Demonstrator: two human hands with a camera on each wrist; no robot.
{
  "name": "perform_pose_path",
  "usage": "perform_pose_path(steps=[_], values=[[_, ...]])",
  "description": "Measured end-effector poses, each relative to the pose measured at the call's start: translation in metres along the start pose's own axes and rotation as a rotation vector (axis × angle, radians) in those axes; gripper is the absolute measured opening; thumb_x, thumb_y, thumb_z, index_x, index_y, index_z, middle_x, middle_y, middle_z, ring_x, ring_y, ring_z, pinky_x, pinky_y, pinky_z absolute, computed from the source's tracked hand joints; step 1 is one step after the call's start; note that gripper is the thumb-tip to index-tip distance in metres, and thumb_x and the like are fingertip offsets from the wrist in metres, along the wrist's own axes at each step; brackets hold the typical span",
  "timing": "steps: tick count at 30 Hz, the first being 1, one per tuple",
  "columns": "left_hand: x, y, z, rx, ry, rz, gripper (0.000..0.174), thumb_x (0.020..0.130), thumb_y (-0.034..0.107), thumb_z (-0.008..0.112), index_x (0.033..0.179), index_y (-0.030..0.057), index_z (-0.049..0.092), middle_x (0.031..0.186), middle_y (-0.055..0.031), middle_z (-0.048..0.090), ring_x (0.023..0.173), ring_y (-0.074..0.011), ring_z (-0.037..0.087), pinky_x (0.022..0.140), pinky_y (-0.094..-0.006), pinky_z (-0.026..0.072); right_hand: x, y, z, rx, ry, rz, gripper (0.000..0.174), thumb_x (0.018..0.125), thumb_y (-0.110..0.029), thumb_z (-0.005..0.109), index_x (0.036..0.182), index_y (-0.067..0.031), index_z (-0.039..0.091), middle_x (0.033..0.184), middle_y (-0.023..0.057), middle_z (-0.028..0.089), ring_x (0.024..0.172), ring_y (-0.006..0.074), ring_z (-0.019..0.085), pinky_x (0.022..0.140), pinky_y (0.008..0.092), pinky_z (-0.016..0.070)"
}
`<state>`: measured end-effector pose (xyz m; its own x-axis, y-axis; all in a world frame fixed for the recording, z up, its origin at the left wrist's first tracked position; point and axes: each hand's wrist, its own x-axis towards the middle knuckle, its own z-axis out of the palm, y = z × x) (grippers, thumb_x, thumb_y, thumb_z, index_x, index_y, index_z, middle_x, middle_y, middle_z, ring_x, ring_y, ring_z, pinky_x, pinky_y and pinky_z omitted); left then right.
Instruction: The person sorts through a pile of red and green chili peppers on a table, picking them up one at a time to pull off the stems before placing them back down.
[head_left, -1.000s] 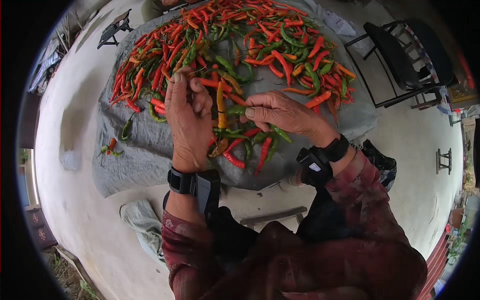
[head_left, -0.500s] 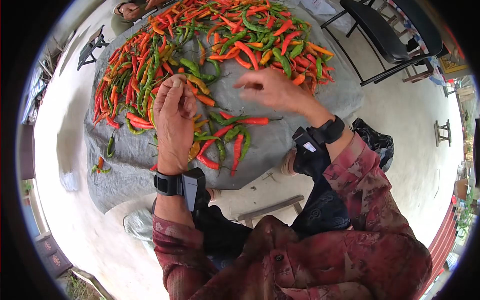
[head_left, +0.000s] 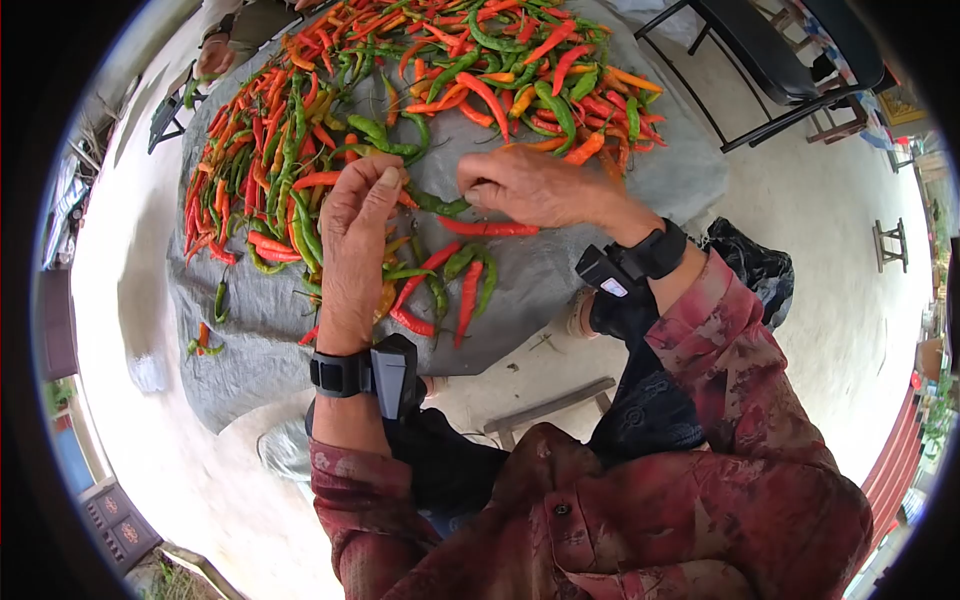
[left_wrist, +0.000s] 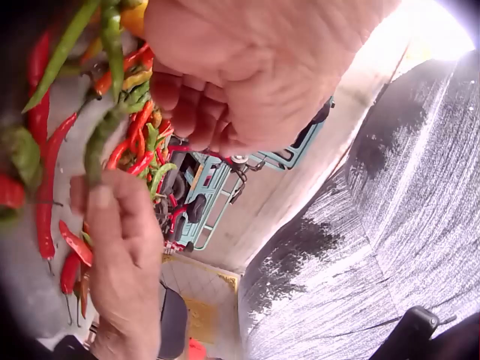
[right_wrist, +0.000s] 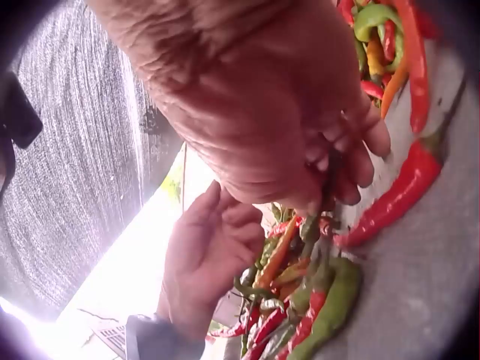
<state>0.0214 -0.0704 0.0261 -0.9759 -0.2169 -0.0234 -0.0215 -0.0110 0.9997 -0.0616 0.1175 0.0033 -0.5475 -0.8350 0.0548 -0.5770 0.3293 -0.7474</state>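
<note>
In the head view my left hand (head_left: 355, 240) is raised above the grey sheet (head_left: 560, 270), thumb and forefinger together; what lies between them cannot be told. My right hand (head_left: 545, 190) pinches one end of a dark green pepper (head_left: 438, 205), whose other end lies close to my left fingertips. The left wrist view also shows this green pepper (left_wrist: 96, 146) upright in my right hand (left_wrist: 127, 255), near the curled fingers of my left hand (left_wrist: 240, 67). A red pepper (head_left: 490, 229) lies just below my right hand.
A large heap of red, green and orange peppers (head_left: 290, 130) covers the sheet's far part. Several loose peppers (head_left: 467, 300) lie nearer me. Black chairs (head_left: 765, 60) stand at the right, a low stool (head_left: 550, 405) below. Another person's hand (head_left: 215, 58) shows at upper left.
My right hand, blurred and apart from the left half a second ago, now grips a green pepper beside it. The red-and-green pair on the sheet has become a red pepper alone.
</note>
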Motion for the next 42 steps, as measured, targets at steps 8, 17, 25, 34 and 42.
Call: perform_pose_path(steps=[8,17,25,34,42], values=[[0.000,-0.011,-0.007,0.134,-0.186,0.032,0.025,0.091,0.022,0.053,0.104,0.0019,0.060,0.088,-0.0002,0.058,0.079,-0.0069,0.050,0.070,-0.0206,0.0390,-0.004,0.002,-0.030,0.589,-0.038,0.085,0.031,0.095,-0.033,0.045,0.093,-0.0029,0.054,0.065,-0.0020,0.050,0.063,0.0067,0.049,0.057,0.0234,0.0433],[0.001,-0.017,-0.002,0.082,-0.239,-0.065,0.019,0.092,0.021,0.052,0.092,0.0028,0.058,0.072,0.0024,0.055,0.064,-0.0048,0.046,0.059,-0.0194,0.0382,-0.006,-0.004,-0.025,0.473,0.073,0.132,0.038,0.092,-0.037,0.049,0.079,-0.0021,0.055,0.062,-0.0005,0.050,0.059,0.0080,0.049,0.056,0.0240,0.0431],[0.002,-0.020,0.001,-0.065,-0.104,-0.072,0.016,0.091,0.020,0.054,0.092,0.0056,0.059,0.072,0.0039,0.054,0.064,-0.0035,0.045,0.059,-0.0185,0.0372,-0.010,0.026,-0.035,-0.870,0.947,-0.097,0.029,0.084,-0.023,0.057,0.103,-0.0007,0.058,0.065,0.0073,0.056,0.061,0.0280,0.057,0.063,0.0384,0.0492],[0.000,-0.014,0.000,-0.051,-0.109,-0.108,0.014,0.092,0.020,0.052,0.091,0.0077,0.057,0.072,0.0050,0.050,0.065,-0.0038,0.044,0.062,-0.0194,0.0369,-0.027,-0.004,0.007,-0.400,-0.058,0.043,0.019,0.073,-0.015,0.063,0.073,0.0007,0.052,0.070,0.0165,0.056,0.071,0.0357,0.057,0.062,0.0445,0.0438],[0.000,-0.018,0.002,0.018,-0.172,-0.094,0.018,0.092,0.023,0.052,0.093,0.0067,0.058,0.073,0.0040,0.052,0.067,-0.0043,0.046,0.063,-0.0192,0.0373,-0.016,0.010,-0.027,0.571,0.134,0.418,0.024,0.085,-0.026,0.062,0.087,-0.0023,0.059,0.077,0.0039,0.061,0.068,0.0095,0.059,0.056,0.0224,0.0496]])
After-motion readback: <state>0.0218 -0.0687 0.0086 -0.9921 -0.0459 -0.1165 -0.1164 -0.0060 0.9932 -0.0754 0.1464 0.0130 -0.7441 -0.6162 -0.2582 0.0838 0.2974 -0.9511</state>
